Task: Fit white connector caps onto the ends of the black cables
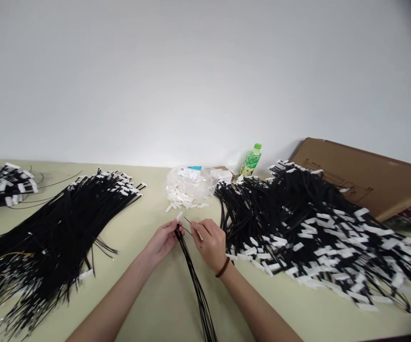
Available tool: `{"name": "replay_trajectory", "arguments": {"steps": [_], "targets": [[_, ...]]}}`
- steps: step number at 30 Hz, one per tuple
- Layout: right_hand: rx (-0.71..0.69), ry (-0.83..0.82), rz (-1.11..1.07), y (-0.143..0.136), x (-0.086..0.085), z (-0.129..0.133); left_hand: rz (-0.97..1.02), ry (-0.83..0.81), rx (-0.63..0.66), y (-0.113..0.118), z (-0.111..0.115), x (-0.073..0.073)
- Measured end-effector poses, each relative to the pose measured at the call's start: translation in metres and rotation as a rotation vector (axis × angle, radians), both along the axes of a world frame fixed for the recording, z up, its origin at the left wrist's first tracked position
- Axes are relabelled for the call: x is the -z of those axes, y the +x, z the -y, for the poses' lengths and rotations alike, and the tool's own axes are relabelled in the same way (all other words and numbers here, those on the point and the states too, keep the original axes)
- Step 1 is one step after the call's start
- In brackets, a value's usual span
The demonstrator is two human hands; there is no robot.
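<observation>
My left hand (163, 241) is closed round the top of a bundle of thin black wires (195, 280), with a white plastic connector (179, 216) sticking up from its fingertips. The bundle runs down between my forearms and out of view at the bottom. My right hand (210, 242), just to the right, pinches a single thin black wire (187, 220) near its end; that tip points up and left toward the connector. Beyond both hands, loose white connectors (181, 199) spill in front of a clear plastic bag (207, 187).
Black wire bundles with white ends lie heaped at the left (66, 213), at the far-left edge and at the right (283, 218). A green-capped bottle (251, 161) stands near the wall. Behind the right heap leans a cardboard box (362, 173).
</observation>
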State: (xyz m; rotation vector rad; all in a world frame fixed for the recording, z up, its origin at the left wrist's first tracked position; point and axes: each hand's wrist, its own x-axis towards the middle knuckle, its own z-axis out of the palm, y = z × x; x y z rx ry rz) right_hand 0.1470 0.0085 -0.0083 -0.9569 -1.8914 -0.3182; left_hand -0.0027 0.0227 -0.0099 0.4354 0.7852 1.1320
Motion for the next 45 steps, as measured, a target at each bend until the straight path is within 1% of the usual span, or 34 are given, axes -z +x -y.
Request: {"name": "replay_trajectory", "arguments": {"steps": [4,11,19,31,38,45], "targets": [[0.02,0.015,0.003,0.002,-0.0018,-0.001,0.0,-0.004,0.008,0.001,0.0011,-0.0004],[0.034,0.013,0.081,0.0029,-0.0023,-0.0023,0.017,0.019,0.061,0.0021,0.0021,0.0007],[0.043,0.042,0.126,0.0032,-0.0052,-0.0011,0.044,0.019,0.049,0.001,0.0018,0.003],[0.029,0.071,0.145,0.0054,-0.0047,-0.0015,0.042,0.039,0.048,0.0006,0.0014,0.0055],[0.026,0.065,0.163,0.0059,-0.0066,-0.0021,0.002,0.053,0.048,0.0006,0.0036,0.0038],[0.006,0.041,0.122,0.0068,-0.0065,-0.0008,-0.109,0.099,0.034,0.0008,0.0037,0.0026]]}}
